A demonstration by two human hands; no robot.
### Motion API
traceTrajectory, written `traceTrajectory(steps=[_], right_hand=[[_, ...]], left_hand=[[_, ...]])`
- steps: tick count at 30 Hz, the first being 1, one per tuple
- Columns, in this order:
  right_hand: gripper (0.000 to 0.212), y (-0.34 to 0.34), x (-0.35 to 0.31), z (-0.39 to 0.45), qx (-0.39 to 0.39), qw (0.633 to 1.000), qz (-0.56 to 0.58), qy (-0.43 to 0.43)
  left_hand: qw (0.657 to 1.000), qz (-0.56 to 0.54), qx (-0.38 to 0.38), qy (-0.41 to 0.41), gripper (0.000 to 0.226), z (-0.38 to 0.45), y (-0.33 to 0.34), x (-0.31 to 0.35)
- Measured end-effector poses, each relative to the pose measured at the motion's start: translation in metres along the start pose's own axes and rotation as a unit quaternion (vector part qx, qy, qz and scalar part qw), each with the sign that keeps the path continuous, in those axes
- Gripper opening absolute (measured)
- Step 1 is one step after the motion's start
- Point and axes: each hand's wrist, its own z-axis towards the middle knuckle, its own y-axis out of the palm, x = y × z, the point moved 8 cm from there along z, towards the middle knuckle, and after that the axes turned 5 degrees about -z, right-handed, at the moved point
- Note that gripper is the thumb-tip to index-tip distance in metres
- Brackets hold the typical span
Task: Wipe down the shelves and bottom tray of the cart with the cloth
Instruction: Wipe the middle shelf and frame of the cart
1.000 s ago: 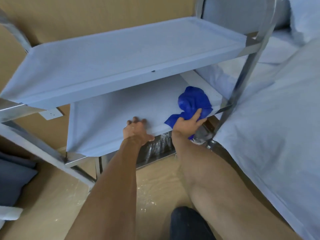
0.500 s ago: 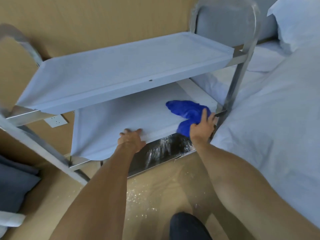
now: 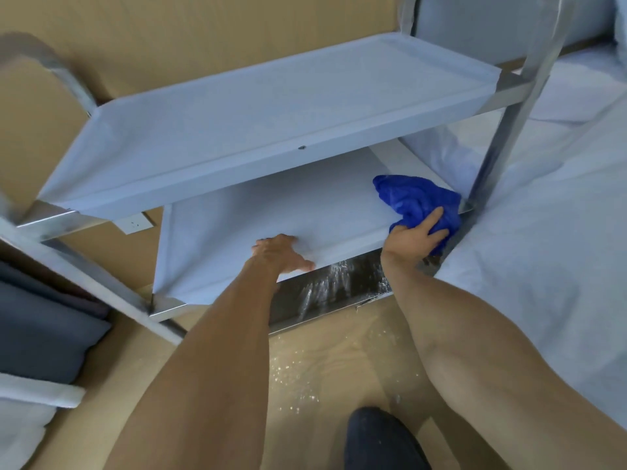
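OPERATOR: From my head view, going left to right: my left hand (image 3: 281, 254) grips the front lip of the lower shelf (image 3: 271, 212) at about 6 o'clock in frame, fingers curled over the edge, bracing the cart. The upper shelf (image 3: 271, 103) sits just above it, toward 12.

DESK: And the right?

OPERATOR: My right hand (image 3: 419, 234) clutches the blue cloth (image 3: 414, 196), bunched at the shelf's right front corner, around 3 o'clock, touching the metal upright (image 3: 502, 137). The bed (image 3: 543, 249) presses close against that same post.

DESK: What could go wrong?

OPERATOR: As I judge it, the cloth is wadded, so little of it meets the surface; a sweep from here may leave streaks or miss the corner. Tight against the post, my knuckles could knock the steel. If my left grip slackens, a hard push might roll the cart toward the wall. The upper shelf hangs low over my reach, so the back edge may go unwiped. The shiny bottom tray (image 3: 332, 286) below looks spattered and, I reckon, not yet done.
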Motion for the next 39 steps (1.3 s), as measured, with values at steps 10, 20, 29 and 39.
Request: traceTrajectory(steps=[10,20,29,39], right_hand=[[0.071,0.027,-0.025,-0.177,-0.134,0.975,-0.047,-0.172],[0.056,0.085,-0.055,-0.368,-0.267,0.914,-0.051,-0.302],[0.050,0.054,-0.017,-0.382,-0.346,0.820,-0.183,-0.418],[0.021,0.035,-0.006,-0.331,-0.456,0.880,0.130,-0.026]], left_hand=[[0.938,-0.194,0.279,-0.070,0.038,-0.117,-0.004,-0.119],[0.881,-0.309,0.303,-0.194,0.036,-0.180,0.001,-0.271],[0.698,-0.685,0.041,-0.204,0.096,-0.050,0.119,-0.245],[0.678,-0.723,0.013,-0.135,0.056,-0.129,0.077,-0.201]])
